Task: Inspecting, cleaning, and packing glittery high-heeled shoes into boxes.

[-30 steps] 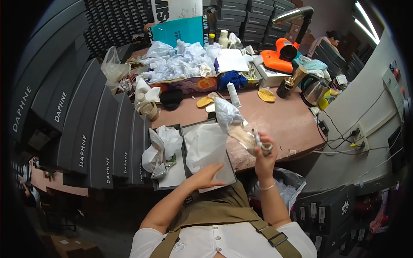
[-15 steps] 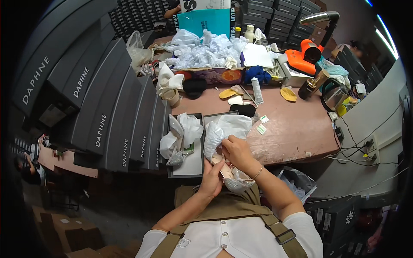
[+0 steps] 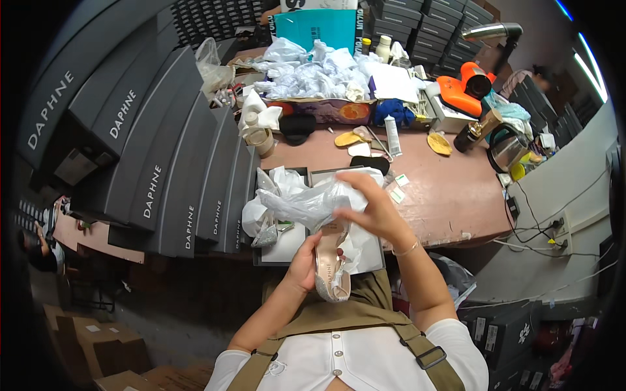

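My left hand point(image 3: 304, 264) grips a pale-soled shoe point(image 3: 331, 264) by its side, with the glittery silver toe end toward me. White translucent wrapping point(image 3: 303, 203) covers the shoe's far end and stretches leftward. My right hand point(image 3: 381, 212) is beside that wrapping, thumb and fingers spread wide; whether they touch it is unclear. Below the hands lies an open grey shoebox point(image 3: 282, 255) with white tissue point(image 3: 365, 255) at its right. A second glittery silver shoe point(image 3: 265, 236), partly wrapped in white paper, rests in the box's left part.
Stacked dark grey shoeboxes point(image 3: 166, 163) wall off the left side. Across the pink table point(image 3: 450, 202) stands a carton point(image 3: 319, 112) heaped with crumpled white paper. An orange heat tool point(image 3: 460, 91), a white tube point(image 3: 392, 135) and a glass kettle point(image 3: 505, 148) stand further right.
The shoe has turned so its insole faces up, with the toe nearer my body. My right hand has moved off the shoe and spread its fingers; the wrapping now stretches left over the box.
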{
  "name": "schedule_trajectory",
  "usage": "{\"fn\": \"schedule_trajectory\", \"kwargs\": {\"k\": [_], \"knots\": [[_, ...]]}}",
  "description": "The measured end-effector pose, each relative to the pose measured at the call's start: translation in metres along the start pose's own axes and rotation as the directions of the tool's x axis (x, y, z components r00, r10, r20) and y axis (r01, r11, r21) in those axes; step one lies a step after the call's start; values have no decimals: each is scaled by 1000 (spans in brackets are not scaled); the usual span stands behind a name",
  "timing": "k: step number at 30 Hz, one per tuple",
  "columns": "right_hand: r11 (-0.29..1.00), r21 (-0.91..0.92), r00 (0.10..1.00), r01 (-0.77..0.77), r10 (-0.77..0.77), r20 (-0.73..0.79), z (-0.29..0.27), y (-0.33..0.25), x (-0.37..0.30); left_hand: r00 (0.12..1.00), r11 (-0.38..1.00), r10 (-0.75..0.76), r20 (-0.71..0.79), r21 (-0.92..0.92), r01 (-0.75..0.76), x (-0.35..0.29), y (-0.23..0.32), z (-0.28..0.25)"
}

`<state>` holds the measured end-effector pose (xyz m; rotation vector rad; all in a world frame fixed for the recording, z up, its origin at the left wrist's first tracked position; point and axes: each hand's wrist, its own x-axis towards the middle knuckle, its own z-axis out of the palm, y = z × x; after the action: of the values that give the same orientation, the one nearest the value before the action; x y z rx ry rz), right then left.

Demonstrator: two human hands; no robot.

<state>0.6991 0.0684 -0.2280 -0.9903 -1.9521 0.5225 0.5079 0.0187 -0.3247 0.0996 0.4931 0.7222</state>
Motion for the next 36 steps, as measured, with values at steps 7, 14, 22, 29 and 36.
{"fn": "schedule_trajectory", "kwargs": {"k": [7, 14, 22, 29, 36], "knots": [[882, 393, 928, -262, 342, -148, 49, 49, -50, 978, 949, -209, 11, -241, 205, -10, -3, -4], [788, -615, 999, -37, 46, 0, 38, 95, -32, 988, 986, -152, 7, 71, 151, -42, -6, -5], [758, -641, 815, -116, 442, 375, 57, 67, -55, 982, 963, 184, -30, 208, -174, -42, 2, -1], [994, -103, 964, -33, 59, 260, 75, -1, -50, 850, 828, 522, -69, 280, -485, -14, -30, 13], [983, -62, 837, 174, -115, 535, 87, -24, -6, 812, 825, 559, -167, 214, -523, -47, -19, 4]]}}
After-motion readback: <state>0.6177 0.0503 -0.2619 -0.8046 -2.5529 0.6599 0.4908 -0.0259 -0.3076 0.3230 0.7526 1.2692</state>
